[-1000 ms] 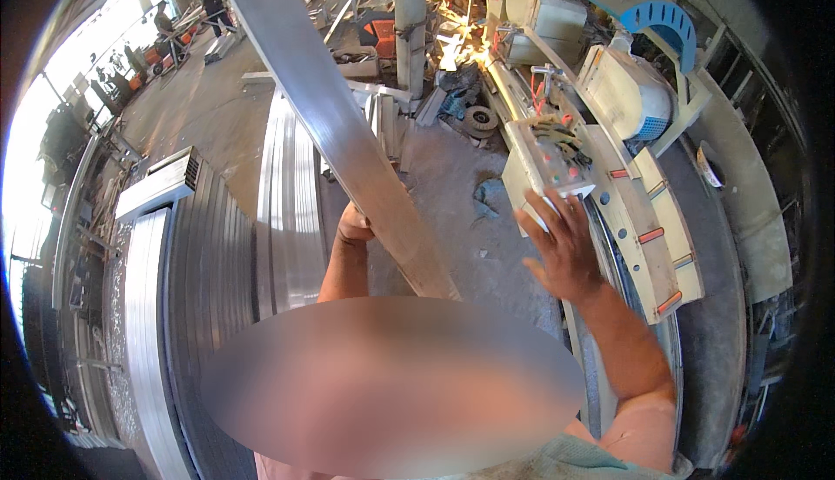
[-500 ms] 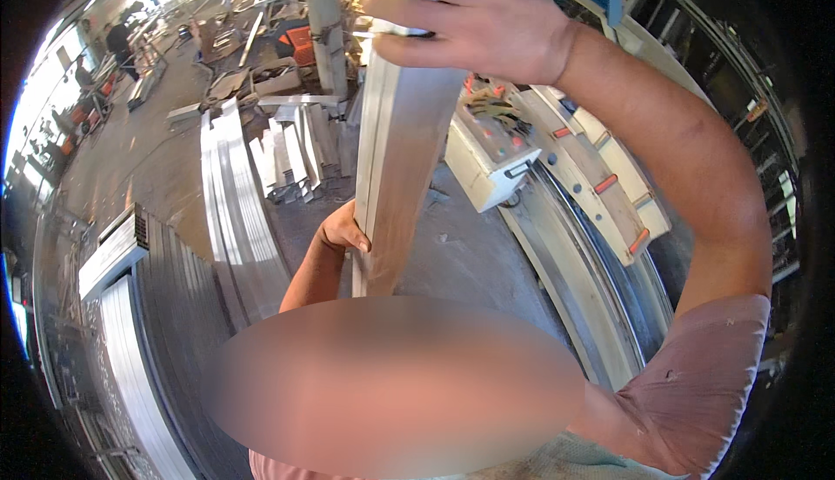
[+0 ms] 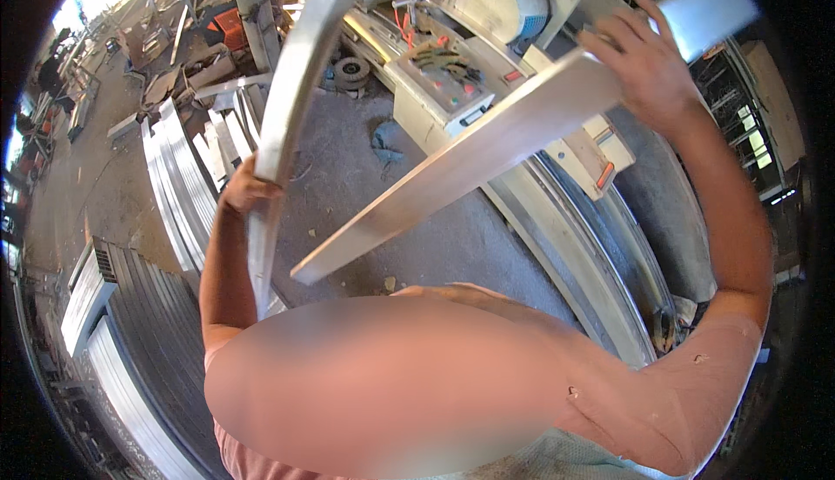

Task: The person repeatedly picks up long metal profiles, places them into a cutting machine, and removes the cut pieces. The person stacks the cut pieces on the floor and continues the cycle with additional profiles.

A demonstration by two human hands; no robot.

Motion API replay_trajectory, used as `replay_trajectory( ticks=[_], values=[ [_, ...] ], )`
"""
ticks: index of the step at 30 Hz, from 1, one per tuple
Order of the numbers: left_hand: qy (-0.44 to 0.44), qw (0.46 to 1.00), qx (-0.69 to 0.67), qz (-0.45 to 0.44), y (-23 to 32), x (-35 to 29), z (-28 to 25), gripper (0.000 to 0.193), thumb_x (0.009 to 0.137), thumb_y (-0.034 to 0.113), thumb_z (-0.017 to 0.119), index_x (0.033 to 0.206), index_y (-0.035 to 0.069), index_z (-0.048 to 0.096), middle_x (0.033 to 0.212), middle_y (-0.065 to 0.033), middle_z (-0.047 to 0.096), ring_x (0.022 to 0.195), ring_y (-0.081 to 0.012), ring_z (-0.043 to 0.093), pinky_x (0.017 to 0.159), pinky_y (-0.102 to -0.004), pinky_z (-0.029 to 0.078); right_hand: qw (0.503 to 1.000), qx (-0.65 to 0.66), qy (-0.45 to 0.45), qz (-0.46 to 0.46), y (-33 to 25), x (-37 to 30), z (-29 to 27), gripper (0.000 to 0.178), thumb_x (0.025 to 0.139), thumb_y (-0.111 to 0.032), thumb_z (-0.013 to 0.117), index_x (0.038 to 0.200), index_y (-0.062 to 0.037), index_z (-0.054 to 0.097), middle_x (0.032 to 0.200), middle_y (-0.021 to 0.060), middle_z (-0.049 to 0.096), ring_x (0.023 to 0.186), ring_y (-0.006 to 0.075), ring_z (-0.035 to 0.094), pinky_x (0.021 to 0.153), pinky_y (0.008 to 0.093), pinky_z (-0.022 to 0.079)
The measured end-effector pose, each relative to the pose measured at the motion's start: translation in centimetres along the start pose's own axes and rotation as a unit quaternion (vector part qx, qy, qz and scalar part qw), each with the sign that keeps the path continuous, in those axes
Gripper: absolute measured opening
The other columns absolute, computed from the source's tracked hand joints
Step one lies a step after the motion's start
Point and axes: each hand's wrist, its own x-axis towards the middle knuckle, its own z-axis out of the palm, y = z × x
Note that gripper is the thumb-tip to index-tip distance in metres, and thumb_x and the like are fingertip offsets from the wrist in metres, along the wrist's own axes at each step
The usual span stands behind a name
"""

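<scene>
Concrete floor (image 3: 344, 163) runs through a cluttered workshop, brightest at the upper left, where daylight comes in. Two pale metal bars are up in front of the person, one to each hand. The left hand (image 3: 250, 189) grips the left bar (image 3: 304, 71) near its lower part, thumb across its face; this bar stands steeply, leaning so that its top goes off the upper edge toward the right. The right hand (image 3: 644, 67) is raised high, its fingers curled over the right bar (image 3: 496, 145), which slants from its low end near the middle up past the hand to a shiny end at the upper right. Floor shows between the lower ends of the bars, which are near each other but apart. Behind the right bar sits a white box (image 3: 422, 115) with dark gloves (image 3: 444, 61) on top, and a white housing (image 3: 496, 2) is beyond it. Near the left bar are a small wheel (image 3: 351, 73), a tall cylinder (image 3: 250, 2) and an orange case (image 3: 228, 28). Long silvery strips (image 3: 174, 184) lie at the left, with a stack of profiles (image 3: 161, 323) nearer the person. Blurring hides the lower middle.
</scene>
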Motion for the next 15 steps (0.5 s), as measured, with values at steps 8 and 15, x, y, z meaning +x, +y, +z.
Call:
replay_trajectory(
  ticks=[8,15],
  values=[
    [0.097,0.995,-0.037,0.001,-3.5,-5.3,-7.0,0.065,0.061,0.009,0.086,0.122,0.003,0.065,0.104,-0.0046,0.072,0.095,-0.0176,0.067,0.086,-0.0333,0.052,0.974,0.141,-0.107,0.138,-2.0,-17.7,7.9,0.061,0.069,-0.002,0.076,0.128,-0.0095,0.061,0.116,0.0119,0.059,0.118,0.0330,0.056,0.107,0.0518,0.036],
    [0.198,0.978,-0.033,-0.055,-12.3,-12.2,-6.1,0.061,0.068,0.014,0.084,0.126,0.003,0.066,0.108,-0.0069,0.074,0.095,-0.0208,0.071,0.085,-0.0347,0.056,0.888,0.250,-0.268,0.279,-14.0,-27.8,12.8,0.068,0.064,-0.007,0.080,0.129,-0.0111,0.060,0.113,0.0122,0.059,0.116,0.0359,0.055,0.103,0.0518,0.037]
  ],
)
